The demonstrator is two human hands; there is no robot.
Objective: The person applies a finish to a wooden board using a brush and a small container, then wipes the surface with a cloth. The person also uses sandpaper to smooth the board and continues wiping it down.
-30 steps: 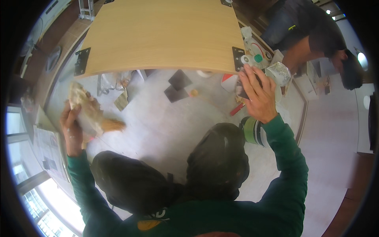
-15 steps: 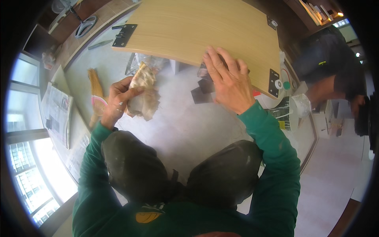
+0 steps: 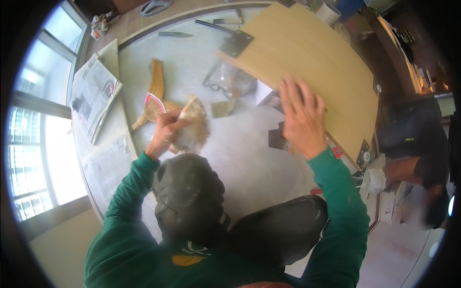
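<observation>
A crumpled, stained beige rag (image 3: 197,126) is pinched between the thumb and fingers of my left hand (image 3: 168,130), held above the pale floor. My right hand (image 3: 303,120) lies with fingers stretched out on the near edge of a light wood panel (image 3: 312,53). The panel has black metal plates at its corners, one with a dark rod (image 3: 215,26). Under the panel's edge, close to my right hand, are a white block-like piece (image 3: 263,92) and dark flat pieces (image 3: 276,138). What lies beneath my right palm is hidden.
A straw hand broom (image 3: 156,91) lies beyond my left hand. Nearer the panel are a clear plastic bag (image 3: 229,80) and a small tan square (image 3: 222,109). A knife-like blade (image 3: 175,34) lies farther off. Newspapers (image 3: 96,96) are at left; another person (image 3: 408,129) is at right.
The whole view has shifted, so the panel and floor things appear farther right. My left hand still holds the rag, now turned differently. My right hand stays at the panel's edge.
</observation>
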